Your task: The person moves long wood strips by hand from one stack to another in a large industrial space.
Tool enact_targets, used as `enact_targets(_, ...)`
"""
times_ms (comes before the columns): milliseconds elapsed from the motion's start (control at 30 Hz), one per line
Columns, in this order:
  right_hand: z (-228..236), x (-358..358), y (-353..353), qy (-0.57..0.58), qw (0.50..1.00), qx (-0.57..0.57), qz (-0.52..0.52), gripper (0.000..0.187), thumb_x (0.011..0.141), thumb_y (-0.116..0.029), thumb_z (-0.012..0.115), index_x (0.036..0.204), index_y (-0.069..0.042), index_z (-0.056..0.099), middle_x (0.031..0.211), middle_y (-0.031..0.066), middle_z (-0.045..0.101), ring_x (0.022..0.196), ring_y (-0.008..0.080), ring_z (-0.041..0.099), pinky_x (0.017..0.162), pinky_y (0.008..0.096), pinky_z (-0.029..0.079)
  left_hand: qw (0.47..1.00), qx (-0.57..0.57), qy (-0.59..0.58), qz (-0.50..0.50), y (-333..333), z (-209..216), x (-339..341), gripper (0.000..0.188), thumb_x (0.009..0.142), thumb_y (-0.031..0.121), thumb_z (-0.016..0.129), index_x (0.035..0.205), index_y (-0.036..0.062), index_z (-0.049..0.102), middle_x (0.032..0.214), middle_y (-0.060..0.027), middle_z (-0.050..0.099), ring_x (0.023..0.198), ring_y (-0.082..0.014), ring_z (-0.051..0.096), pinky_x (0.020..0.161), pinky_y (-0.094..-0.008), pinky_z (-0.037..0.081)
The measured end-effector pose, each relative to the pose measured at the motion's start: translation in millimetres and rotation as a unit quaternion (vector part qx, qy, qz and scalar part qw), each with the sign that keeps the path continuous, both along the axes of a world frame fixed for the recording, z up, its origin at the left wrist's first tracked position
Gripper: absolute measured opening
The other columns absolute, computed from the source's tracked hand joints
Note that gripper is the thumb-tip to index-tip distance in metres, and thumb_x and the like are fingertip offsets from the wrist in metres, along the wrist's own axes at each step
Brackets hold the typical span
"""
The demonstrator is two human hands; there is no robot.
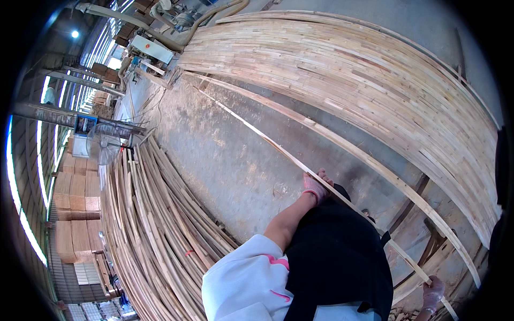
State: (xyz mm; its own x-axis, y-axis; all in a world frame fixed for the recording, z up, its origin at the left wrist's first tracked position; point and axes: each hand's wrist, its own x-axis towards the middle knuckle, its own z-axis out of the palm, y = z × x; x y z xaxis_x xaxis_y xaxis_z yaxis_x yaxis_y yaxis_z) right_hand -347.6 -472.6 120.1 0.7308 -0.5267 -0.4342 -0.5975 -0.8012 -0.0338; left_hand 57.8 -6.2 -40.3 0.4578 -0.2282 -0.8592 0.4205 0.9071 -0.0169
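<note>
A: Where does the view look from?

B: From the person's head, one wide fisheye lens tilted steeply down, close over their own body; the white sleeve point(243, 283) and dark apron point(337, 257) fill the 6 o'clock edge.

A: Which way does it face?

B: Across the concrete floor point(225, 150) toward 12 o'clock, where machinery point(155, 48) sits far off. Straight boards bend near the rim.

A: Any second view?

B: None; only this one, so nothing overlaps.

Left hand point(315, 187) and right hand point(432, 294) gripping a long thin wood strip point(257, 131), apparently gloved, stacked slats point(155, 224) beside
</note>
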Motion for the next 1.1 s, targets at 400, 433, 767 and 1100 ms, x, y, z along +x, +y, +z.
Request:
enact_targets(400,-71.4,-58.6,-48.2,-0.2,0.971,-0.128,0.039,0.03,0.059,-0.012,0.074,0.087,-0.01,0.063,0.079,0.0118,0.061,0.076,0.0295,0.058,0.072,0.0381,0.048,0.989,-0.075,-0.108,-0.061,-19.4,-16.6,-5.6,0.041,0.076,0.054,0.038,0.062,0.0153,0.039,0.048,0.003,0.03,0.042,-0.0149,0.029,0.046,-0.0295,0.029)
enact_targets(433,-34.9,-25.9,-31.2,-0.082,0.958,-0.189,0.201,0.03,0.081,-0.036,0.065,0.105,-0.017,0.067,0.083,0.0047,0.067,0.071,0.0201,0.064,0.06,0.0318,0.051,0.99,-0.08,-0.115,-0.035,-11.4,-6.6,-12.7,0.042,0.079,0.053,0.039,0.065,0.0136,0.042,0.048,0.0021,0.03,0.042,-0.0154,0.031,0.047,-0.03,0.031)
enact_targets(767,-89.1,0.6,-20.5,0.176,0.982,0.046,0.053,0.046,0.07,-0.042,0.07,0.109,-0.018,0.064,0.095,0.005,0.068,0.086,0.0244,0.065,0.076,0.0355,0.051,0.997,0.008,-0.074,-0.018,13.5,18.9,-24.2,0.05,0.085,0.056,0.033,0.078,0.0088,0.049,0.048,-0.0002,0.031,0.042,-0.0177,0.03,0.047,-0.0334,0.033)
enact_targets(1100,-157.1,-25.9,-11.5,0.131,0.988,0.063,0.054,0.036,0.074,-0.036,0.067,0.104,-0.016,0.065,0.093,0.0109,0.067,0.087,0.0294,0.063,0.076,0.0415,0.05,0.995,0.061,-0.071,-0.038,23.1,14.4,-23.4,0.067,0.081,0.067,0.025,0.077,0.006,0.052,0.047,-0.0004,0.032,0.042,-0.0194,0.031,0.048,-0.0361,0.033)
